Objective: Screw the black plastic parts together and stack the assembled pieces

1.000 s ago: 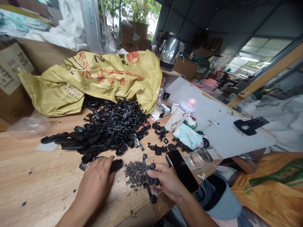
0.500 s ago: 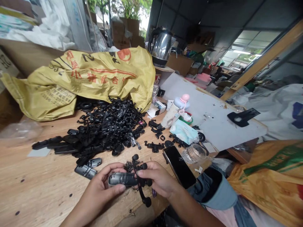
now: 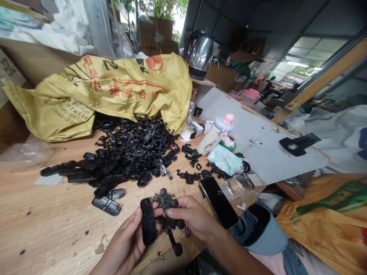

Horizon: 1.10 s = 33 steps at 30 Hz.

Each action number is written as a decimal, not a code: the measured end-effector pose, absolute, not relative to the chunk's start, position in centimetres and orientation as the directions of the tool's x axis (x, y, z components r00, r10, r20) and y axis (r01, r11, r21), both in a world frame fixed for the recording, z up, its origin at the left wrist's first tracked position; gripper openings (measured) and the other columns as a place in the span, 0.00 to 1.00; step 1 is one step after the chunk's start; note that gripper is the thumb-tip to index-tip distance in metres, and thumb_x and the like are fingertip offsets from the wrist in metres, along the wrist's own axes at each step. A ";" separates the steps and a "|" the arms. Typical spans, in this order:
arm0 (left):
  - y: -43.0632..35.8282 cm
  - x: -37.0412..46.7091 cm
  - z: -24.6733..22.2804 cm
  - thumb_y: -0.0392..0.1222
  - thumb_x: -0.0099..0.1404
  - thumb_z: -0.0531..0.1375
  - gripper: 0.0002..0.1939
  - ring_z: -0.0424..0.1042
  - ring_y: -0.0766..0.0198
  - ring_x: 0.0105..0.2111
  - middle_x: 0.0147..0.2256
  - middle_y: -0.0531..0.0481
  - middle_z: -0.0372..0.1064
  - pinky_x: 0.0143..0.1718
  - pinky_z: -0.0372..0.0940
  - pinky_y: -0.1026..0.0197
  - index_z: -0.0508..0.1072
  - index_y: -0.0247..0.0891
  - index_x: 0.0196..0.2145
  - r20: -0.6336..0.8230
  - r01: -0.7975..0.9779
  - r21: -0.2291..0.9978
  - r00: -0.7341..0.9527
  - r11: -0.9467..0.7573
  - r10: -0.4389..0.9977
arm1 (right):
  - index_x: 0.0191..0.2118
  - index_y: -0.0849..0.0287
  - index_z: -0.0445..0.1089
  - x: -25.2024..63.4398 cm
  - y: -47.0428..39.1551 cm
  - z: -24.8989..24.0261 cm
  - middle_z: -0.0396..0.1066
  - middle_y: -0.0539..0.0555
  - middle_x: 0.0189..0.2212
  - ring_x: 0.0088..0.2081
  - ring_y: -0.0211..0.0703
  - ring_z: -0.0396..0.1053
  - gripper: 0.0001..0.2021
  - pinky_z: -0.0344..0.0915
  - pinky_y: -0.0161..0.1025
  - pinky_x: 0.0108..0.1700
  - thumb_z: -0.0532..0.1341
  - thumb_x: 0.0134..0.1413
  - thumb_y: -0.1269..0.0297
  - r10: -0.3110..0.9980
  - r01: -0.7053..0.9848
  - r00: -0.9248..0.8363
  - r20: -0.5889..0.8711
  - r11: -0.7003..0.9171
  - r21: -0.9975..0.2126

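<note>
Near the table's front edge, my left hand [image 3: 132,233] is closed around an oblong black plastic cover [image 3: 148,222], held upright on its end. Just to the right, my right hand [image 3: 193,219] pinches a black bracket with round knobs [image 3: 172,238] on its arms. Cover and bracket are close together; a narrow gap shows between them. Behind the fingers lies a small heap of tiny dark screws [image 3: 156,197], partly hidden. Two more oblong black covers [image 3: 107,205] lie on the table to the left of my hands.
A large pile of black parts [image 3: 134,149] spreads before a yellow woven sack [image 3: 129,86]. To the right are a phone [image 3: 218,200], a clear glass dish [image 3: 236,186], a tissue pack [image 3: 225,158] and a bottle [image 3: 210,137]. A steel kettle [image 3: 202,53] stands behind.
My left hand has turned the cover from lying sideways to upright and drawn it away from the bracket. My right hand keeps the bracket in nearly the same place. The view has shifted slightly.
</note>
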<state>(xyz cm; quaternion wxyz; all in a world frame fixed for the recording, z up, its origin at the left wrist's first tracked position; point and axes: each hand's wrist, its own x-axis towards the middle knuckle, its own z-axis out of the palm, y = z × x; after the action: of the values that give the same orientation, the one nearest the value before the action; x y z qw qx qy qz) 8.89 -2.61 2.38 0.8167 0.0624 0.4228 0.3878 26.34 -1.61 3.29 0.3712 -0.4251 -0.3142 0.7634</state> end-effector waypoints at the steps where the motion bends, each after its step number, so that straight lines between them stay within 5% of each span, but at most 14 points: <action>1: -2.6 8.8 2.4 0.38 0.57 0.59 0.12 0.75 0.63 0.26 0.33 0.43 0.77 0.30 0.71 0.64 0.73 0.31 0.39 -0.642 -0.586 0.430 0.336 0.687 0.689 | 0.32 0.65 0.75 26.3 -1.7 3.1 0.73 0.53 0.24 0.29 0.38 0.68 0.15 0.61 0.37 0.37 0.69 0.35 0.61 0.831 -0.293 -0.373 -0.412 -0.527 -0.798; 10: -2.5 8.5 2.0 0.39 0.56 0.60 0.12 0.75 0.63 0.28 0.34 0.44 0.77 0.34 0.70 0.64 0.73 0.34 0.39 -0.605 -0.605 0.452 0.332 0.656 0.724 | 0.30 0.65 0.75 26.2 -1.9 3.2 0.71 0.52 0.22 0.28 0.37 0.67 0.15 0.60 0.35 0.37 0.69 0.34 0.61 0.801 -0.313 -0.422 -0.424 -0.568 -0.761; 19: -3.4 9.2 0.9 0.40 0.55 0.61 0.16 0.71 0.58 0.44 0.43 0.46 0.74 0.44 0.64 0.60 0.72 0.40 0.43 -0.440 -0.524 0.552 0.478 0.649 0.760 | 0.26 0.66 0.74 25.7 -2.0 3.2 0.70 0.51 0.22 0.25 0.34 0.65 0.13 0.59 0.35 0.36 0.70 0.32 0.61 0.800 -0.349 -0.429 -0.419 -0.575 -0.740; 33: -3.4 9.2 1.3 0.42 0.54 0.62 0.17 0.69 0.57 0.45 0.45 0.47 0.72 0.41 0.64 0.63 0.73 0.43 0.44 -0.448 -0.466 0.614 0.458 0.637 0.768 | 0.25 0.64 0.74 25.0 -1.6 3.2 0.70 0.49 0.21 0.24 0.33 0.63 0.13 0.58 0.34 0.34 0.70 0.31 0.60 0.803 -0.267 -0.390 -0.450 -0.567 -0.779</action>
<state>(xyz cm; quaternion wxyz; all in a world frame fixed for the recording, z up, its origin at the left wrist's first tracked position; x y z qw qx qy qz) 9.24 -3.37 1.32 0.8283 0.2073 0.3636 0.3725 24.97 -1.65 3.24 0.3457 -0.4304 -0.3115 0.7734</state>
